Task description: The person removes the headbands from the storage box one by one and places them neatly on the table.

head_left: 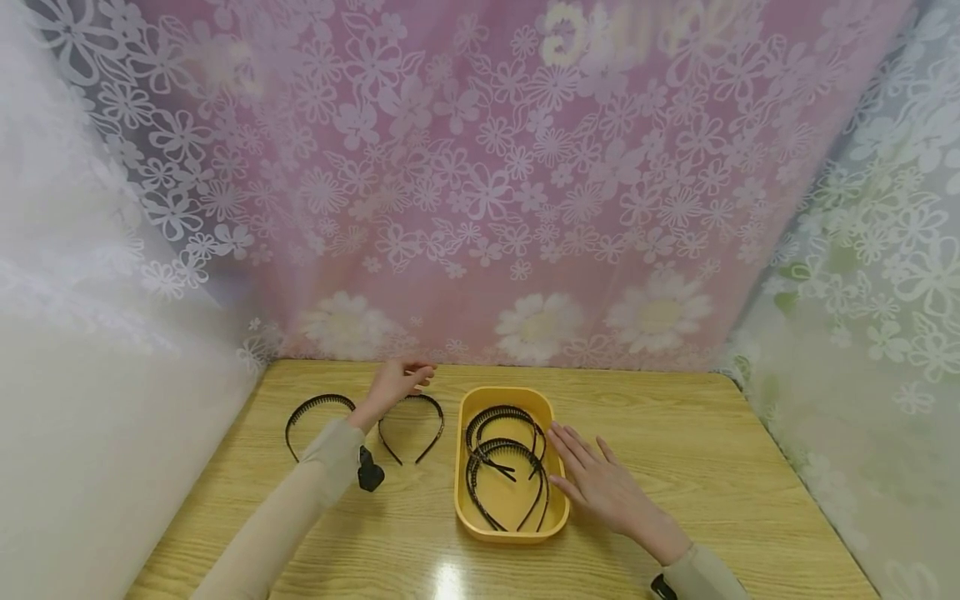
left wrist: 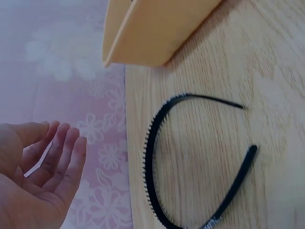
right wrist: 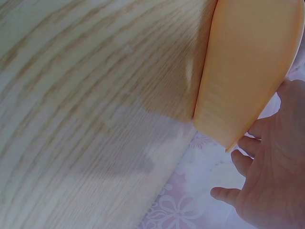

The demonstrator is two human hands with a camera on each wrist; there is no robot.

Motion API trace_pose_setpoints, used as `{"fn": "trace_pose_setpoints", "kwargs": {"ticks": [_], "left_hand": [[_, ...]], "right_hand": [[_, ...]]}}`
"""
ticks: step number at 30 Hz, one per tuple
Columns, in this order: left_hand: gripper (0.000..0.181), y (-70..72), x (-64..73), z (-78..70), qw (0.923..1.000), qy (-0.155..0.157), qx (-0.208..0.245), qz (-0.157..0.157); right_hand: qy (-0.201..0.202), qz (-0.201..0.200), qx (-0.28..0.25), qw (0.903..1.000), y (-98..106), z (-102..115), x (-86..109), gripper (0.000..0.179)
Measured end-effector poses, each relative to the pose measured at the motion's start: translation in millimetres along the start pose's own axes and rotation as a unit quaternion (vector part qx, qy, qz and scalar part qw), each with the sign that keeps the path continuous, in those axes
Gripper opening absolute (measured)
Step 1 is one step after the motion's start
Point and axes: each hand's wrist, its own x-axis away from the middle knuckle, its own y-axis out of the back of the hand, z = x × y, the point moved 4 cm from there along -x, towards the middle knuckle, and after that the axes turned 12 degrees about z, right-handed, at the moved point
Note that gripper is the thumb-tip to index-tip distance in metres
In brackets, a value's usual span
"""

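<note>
Bands (head_left: 487,451) sit in bin (head_left: 513,536) on tbl (head_left: 675,433); 2 more bands (head_left: 440,421) lie to its left. L hand (head_left: 399,382), empty & loosely bent, is near 1; my R hand (head_left: 600,485), fingers straight, touches bin.

With the tray (head_left: 510,537) on the table (head_left: 660,433) as the dial's centre and the curtain (head_left: 487,167) behind at 12 o'clock, a cluster of overlapping headbands (head_left: 506,442) lies inside it. Toward 10 o'clock sits the nearer loose headband (head_left: 437,436), the left hand (head_left: 401,382) just off its 12 o'clock side, with the outer headband (head_left: 318,397) farther off past 9 — and the right hand (head_left: 600,487) at the tray's rim at 3.
</note>
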Motion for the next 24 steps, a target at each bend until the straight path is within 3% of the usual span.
{"fn": "trace_pose_setpoints", "kwargs": {"ticks": [4, 13, 19, 24], "left_hand": [[0.030, -8.6, -4.6, -8.5, 0.9999, -0.006, -0.002, 0.010], [0.029, -32.2, -12.2, -28.3, 0.9981, -0.038, 0.007, 0.049], [0.025, -48.7, -16.7, -39.8, 0.9951, -0.056, -0.014, 0.080], [0.026, -61.9, -21.9, -44.1, 0.9915, -0.048, -0.052, 0.109]], "right_hand": [[0.008, -0.010, -0.001, 0.9999, -1, -1, 0.5, 0.067], [-0.013, 0.017, 0.007, 0.9998, -3, -1, -0.9, 0.067], [-0.013, 0.017, 0.007, 0.9997, -3, -1, -0.3, 0.067], [-0.014, 0.021, 0.005, 0.9997, -2, -1, -0.6, 0.067]]}}
